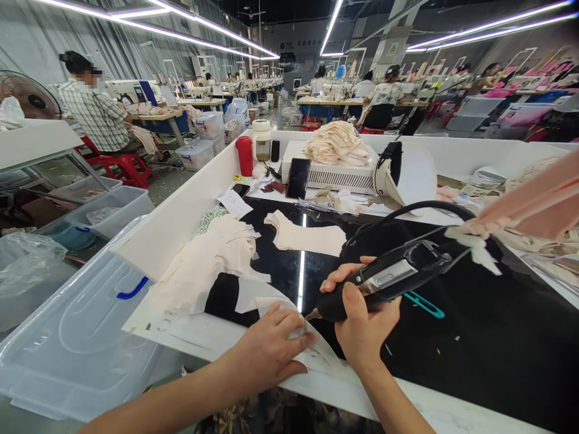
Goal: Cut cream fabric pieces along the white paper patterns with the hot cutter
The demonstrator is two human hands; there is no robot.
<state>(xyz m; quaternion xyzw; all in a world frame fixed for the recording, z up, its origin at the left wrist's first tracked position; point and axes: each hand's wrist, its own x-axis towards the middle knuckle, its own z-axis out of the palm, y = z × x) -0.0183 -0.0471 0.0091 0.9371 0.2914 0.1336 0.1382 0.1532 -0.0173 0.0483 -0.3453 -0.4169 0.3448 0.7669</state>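
Note:
My left hand lies at the near edge of the black glass top, fingers stretched out over a thin white cloth piece. In my right hand is a black corded hand tool with a silver panel. Its pointed metal tip is at the cloth's edge, close to my left fingertips; whether it touches, I cannot tell. Pale cream cloth pieces are heaped to the left of my left hand. Farther in lies a single shaped cream piece.
A turquoise plastic tool lies right of my right hand. At the back stand a phone, a red cup, a white vented box topped with cloth, and a white visor. Pink cloth hangs at right by the cable.

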